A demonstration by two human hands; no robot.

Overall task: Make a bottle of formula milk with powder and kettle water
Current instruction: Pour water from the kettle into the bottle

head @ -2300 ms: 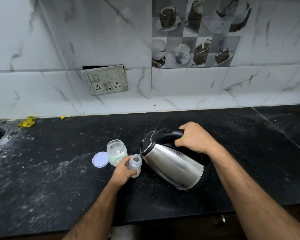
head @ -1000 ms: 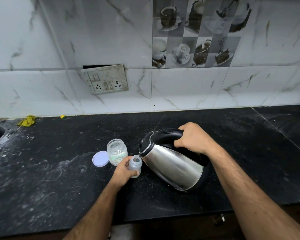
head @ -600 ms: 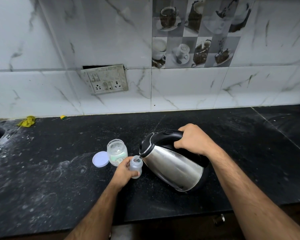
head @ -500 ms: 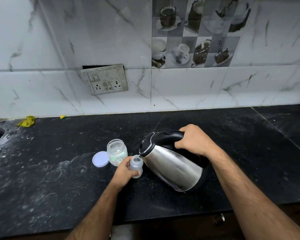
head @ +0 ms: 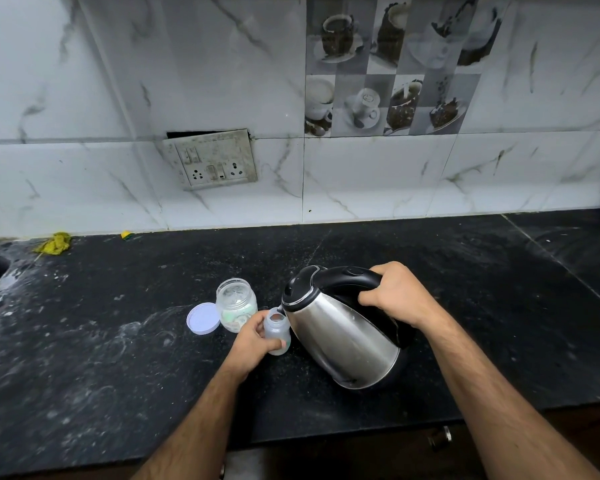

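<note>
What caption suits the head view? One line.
Right hand tilts steel kettle toward baby bottle gripped by left hand.

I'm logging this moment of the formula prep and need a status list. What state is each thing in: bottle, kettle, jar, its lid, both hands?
Baby bottle: upright on the counter, uncapped, held.
Kettle: tilted, spout at the bottle's mouth, lid closed.
Glass jar: upright, open, lid off.
Jar lid: lying flat beside the jar.
Left hand: grips the bottle.
Right hand: grips the kettle's handle.
</note>
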